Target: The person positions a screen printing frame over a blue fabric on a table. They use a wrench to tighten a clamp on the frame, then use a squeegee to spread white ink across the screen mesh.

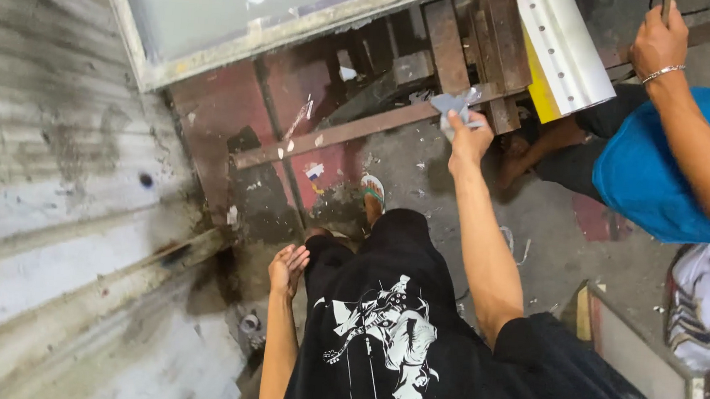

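- Head view: right hand (469, 141) stretched forward, fingers pinched on a crumpled grey rag (455, 105), which sits at the fingertips against the rusty metal bar (360, 131).
- Bar runs diagonally, lower left to upper right.
- Left hand (287, 268) loose, open, empty, hanging well behind.
- Co-worker's hand (658, 39) grips something above the white squeegee (564, 49), probably a handle.

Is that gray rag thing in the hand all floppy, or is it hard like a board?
Probably floppy: the gray rag bunches and folds where the right hand pinches it. It looks light too, since a few fingertips carry it. It likely won't roll or break. The left hand hangs empty.
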